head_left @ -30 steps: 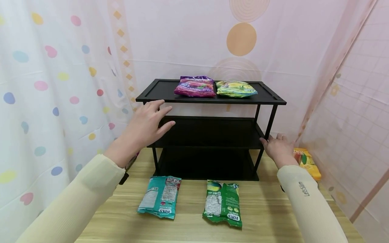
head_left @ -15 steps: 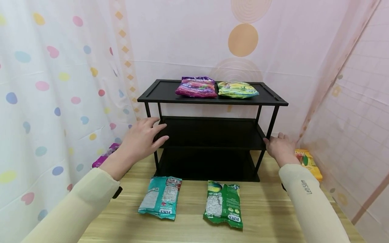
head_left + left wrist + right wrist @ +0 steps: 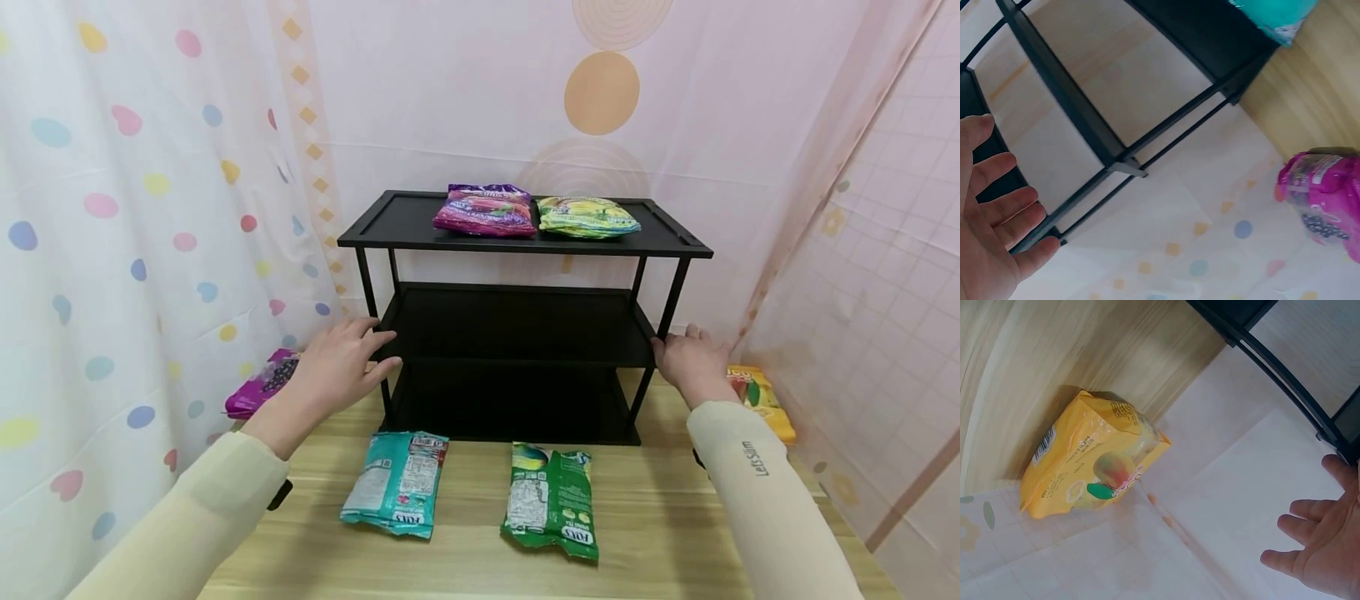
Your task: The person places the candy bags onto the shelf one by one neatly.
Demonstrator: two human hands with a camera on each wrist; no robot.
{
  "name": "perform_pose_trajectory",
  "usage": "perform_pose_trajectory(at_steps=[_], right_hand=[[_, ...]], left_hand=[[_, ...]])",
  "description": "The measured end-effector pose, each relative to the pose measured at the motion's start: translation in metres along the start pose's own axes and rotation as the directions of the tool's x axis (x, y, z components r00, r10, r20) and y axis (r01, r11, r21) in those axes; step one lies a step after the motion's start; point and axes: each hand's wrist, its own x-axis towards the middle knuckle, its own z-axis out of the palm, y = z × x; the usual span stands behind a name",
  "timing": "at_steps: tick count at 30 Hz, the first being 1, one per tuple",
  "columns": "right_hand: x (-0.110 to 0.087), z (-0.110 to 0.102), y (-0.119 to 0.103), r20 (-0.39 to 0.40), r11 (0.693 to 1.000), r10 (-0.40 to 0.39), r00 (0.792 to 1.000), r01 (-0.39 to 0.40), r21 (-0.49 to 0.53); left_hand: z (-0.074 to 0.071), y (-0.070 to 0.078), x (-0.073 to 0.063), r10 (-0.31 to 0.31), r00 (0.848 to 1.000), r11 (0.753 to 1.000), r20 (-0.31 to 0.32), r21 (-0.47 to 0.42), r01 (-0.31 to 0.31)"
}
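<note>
Closest to the person on the wooden table (image 3: 457, 575) lie two Fox's packets, text panels up: a teal packet (image 3: 397, 485) to the left and a green packet (image 3: 551, 502) to the right, with a gap between them. Beyond these, the two hands flank a black three-tier rack (image 3: 517, 325), which stands upright between them. The left hand (image 3: 330, 371) is spread wide and holds nothing, fingertips at the left front post near the middle tier; whether they touch it, I can't tell. The right hand (image 3: 693, 362) has its thumb at the right front post, level with that same tier, its other fingers spread outside the rack. Past the left wrist sits a magenta packet (image 3: 258, 387) by the curtain; past the right, a yellow mango packet (image 3: 757, 408). Up on the top tier, a purple packet (image 3: 486, 211) lies beside a yellow-green packet (image 3: 587, 218). A pale pink curtain (image 3: 450, 83) hangs behind.
</note>
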Motion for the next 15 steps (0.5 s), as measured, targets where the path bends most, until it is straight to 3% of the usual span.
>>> perform_pose_trajectory(at_steps=[15], right_hand=[[0.001, 0.0, 0.0, 0.036, 0.999, 0.024, 0.999, -0.025, 0.038]], left_hand=[[0.026, -0.021, -0.021, -0.041, 0.998, 0.999, 0.046, 0.001, 0.041]])
